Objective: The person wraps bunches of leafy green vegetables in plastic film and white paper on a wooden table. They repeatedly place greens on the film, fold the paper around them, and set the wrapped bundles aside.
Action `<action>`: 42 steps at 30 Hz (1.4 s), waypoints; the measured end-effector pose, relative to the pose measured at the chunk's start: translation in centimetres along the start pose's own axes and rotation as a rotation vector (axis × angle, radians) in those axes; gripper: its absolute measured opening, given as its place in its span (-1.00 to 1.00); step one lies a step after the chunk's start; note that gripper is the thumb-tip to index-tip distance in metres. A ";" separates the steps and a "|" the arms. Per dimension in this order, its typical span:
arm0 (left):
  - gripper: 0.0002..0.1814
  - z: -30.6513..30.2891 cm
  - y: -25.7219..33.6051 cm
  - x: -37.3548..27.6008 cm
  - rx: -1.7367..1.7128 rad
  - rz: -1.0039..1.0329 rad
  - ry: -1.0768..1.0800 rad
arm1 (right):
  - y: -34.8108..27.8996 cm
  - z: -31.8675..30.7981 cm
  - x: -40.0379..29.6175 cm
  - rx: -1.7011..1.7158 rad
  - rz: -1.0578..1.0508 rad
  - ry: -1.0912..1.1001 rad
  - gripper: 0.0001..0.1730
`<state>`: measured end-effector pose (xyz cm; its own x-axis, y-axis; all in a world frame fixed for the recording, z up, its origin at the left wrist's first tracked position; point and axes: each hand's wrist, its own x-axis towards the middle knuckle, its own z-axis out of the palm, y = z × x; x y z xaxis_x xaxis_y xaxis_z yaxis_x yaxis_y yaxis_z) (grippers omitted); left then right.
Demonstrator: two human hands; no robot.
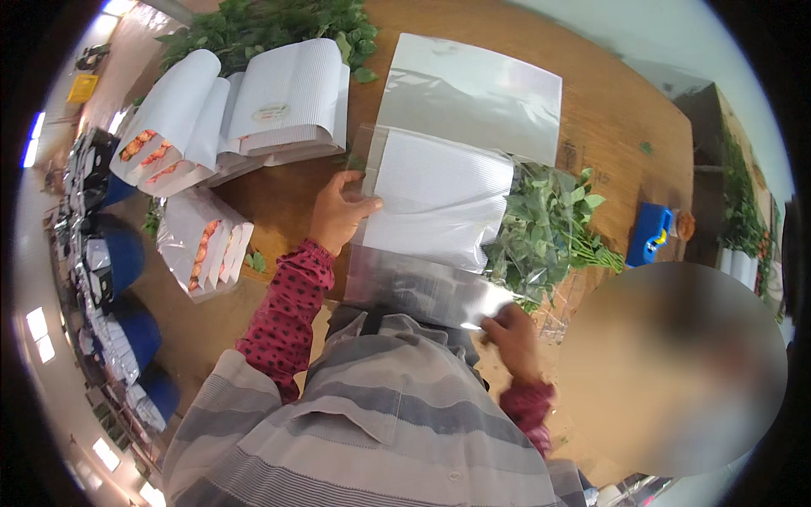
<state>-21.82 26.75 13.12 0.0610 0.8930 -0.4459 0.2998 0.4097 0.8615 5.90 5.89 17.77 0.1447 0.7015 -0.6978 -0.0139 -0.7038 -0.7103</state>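
Note:
In front of me lies a flower bunch wrapped in white corrugated paper (437,196), its leafy stems (538,222) pointing right. A clear plastic sheet (412,279) spreads under and over it, its near edge hanging toward my body. My left hand (342,212) grips the left edge of the wrap, thumb on top. My right hand (516,339), slightly blurred, pinches the sheet's near right corner. The flower heads in this bunch are hidden. Just beyond lies a stack of clear plastic sheets (475,95) on the wooden table (608,108).
Several paper-wrapped bunches (288,89) with orange-red roses (136,146) lie at the left. Another wrapped bunch (206,244) sits nearer, at the table edge. Green foliage (272,25) is piled behind. A blue tape dispenser (646,234) stands right. Blue buckets (120,253) line the far left.

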 end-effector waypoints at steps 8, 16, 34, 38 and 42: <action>-0.41 0.9 0.9 0.4 -0.076 0.007 -0.094 | -12.0 14.3 10.0 -0.075 -0.234 0.313 -0.74; -0.45 0.8 -1.5 2.1 -0.101 0.173 -0.101 | -8.9 14.9 8.6 -0.375 -0.013 0.502 -0.50; -0.34 0.2 -2.3 2.0 -0.037 0.188 -0.067 | -0.1 -1.9 8.8 0.530 -0.036 0.715 -0.83; -0.29 0.8 -0.2 -0.4 0.250 0.332 0.191 | 0.8 -2.3 10.2 0.186 -0.058 0.706 -0.71; -0.44 5.4 4.2 -5.9 0.621 0.413 0.401 | 4.8 -3.8 13.8 -0.172 -0.118 0.735 -0.63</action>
<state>-15.81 22.22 18.09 -0.0262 0.9950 0.0962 0.8033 -0.0363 0.5945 11.59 11.73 5.09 0.7576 0.5604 -0.3346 0.1879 -0.6782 -0.7104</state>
